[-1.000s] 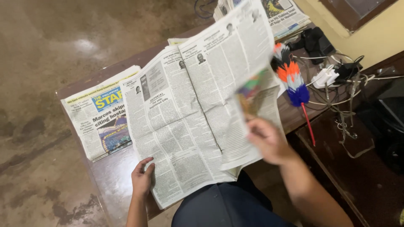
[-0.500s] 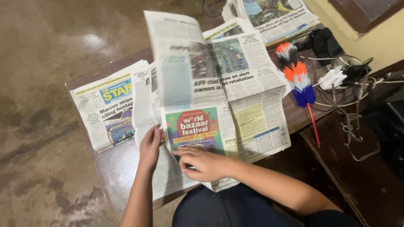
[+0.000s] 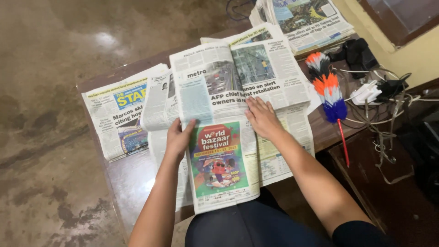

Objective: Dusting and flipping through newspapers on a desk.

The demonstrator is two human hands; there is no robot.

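A newspaper [image 3: 238,105] lies spread on a dark wooden table [image 3: 128,178], its front part hanging over the near edge toward my lap. A colourful green and red advert fills its lower panel. My left hand [image 3: 178,137] grips the paper's left edge at the fold, fingers curled over it. My right hand [image 3: 260,116] lies flat, fingers spread, pressing on the middle of the page along the fold.
A second newspaper [image 3: 121,116] lies to the left, and a stack of more papers [image 3: 304,20] sits at the back right. A multicoloured feather duster [image 3: 329,93] with a red handle rests at the right. White plugs and tangled cables [image 3: 379,91] lie beyond it.
The held-up open newspaper has been folded over and laid down on the table. My right hand moved from the advert up to the fold; the left shifted to the paper's left edge.
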